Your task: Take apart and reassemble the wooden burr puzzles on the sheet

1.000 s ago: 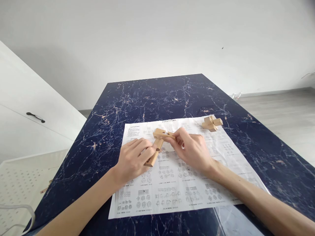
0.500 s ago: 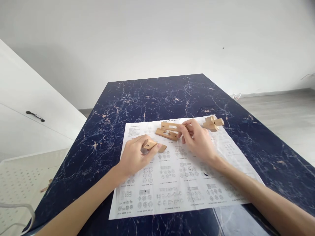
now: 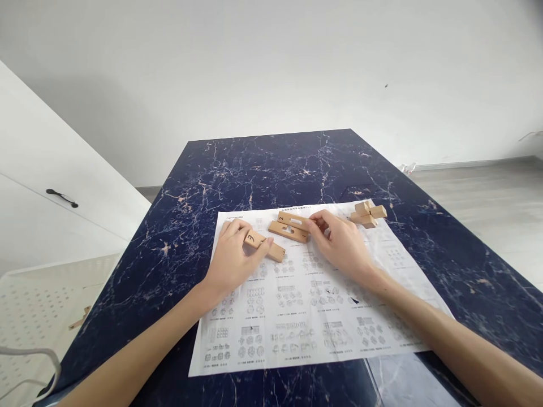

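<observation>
My left hand (image 3: pixel 232 255) is closed on a notched wooden puzzle piece marked 3 (image 3: pixel 278 252), thumb along its near side. Its far end rests low over the printed sheet (image 3: pixel 297 311). With thumb and fingertips my right hand (image 3: pixel 343 240) pinches the right end of a slotted wooden puzzle piece marked 2 (image 3: pixel 285 217). Close against the near side of that piece lies another puzzle piece, marked 1 (image 3: pixel 278 227), with a notch in its middle. An assembled cross of wooden pieces (image 3: pixel 369 213) sits beyond my right hand, at the sheet's far right corner.
The sheet with small diagrams lies on a dark blue marbled table (image 3: pixel 254 169). To the left are a white cabinet with a black handle (image 3: pixel 61 198) and a perforated white basket (image 3: pixel 38 305) holding wooden bits. A clear flat sheet (image 3: pixel 407 379) lies at the near edge.
Piece 2 has been lowered to lie alongside piece 1. In my left hand, piece 3 has turned, showing more of its marked face, with its far end tilted nearer me.
</observation>
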The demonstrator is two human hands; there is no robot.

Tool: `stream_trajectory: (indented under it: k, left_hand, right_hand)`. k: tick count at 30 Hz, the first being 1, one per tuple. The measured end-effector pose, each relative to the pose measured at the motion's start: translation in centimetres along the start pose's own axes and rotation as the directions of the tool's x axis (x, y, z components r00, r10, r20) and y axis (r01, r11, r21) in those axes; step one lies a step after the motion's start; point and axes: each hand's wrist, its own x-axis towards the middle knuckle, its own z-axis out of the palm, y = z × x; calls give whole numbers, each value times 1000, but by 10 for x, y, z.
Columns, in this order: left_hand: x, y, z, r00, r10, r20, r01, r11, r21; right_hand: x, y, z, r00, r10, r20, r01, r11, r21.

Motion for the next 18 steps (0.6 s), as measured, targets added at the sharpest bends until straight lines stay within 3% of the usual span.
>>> stream_trajectory:
  k: [6,11,18]
  left_hand:
    - [-3,-6,3,999,-46,-9,47,987,157]
    - [-7,-7,7,1000,-7,18,2,960,281]
    - [-11,-9,12,999,29,-29,-18,945,328]
  right_hand:
    - [-3,1,3,993,-109,43,111,991,-71]
    - [-5,0,4,980,-159,119,166,985,-55]
    - [-8,-5,6,967,-198,161,204,979,-20]
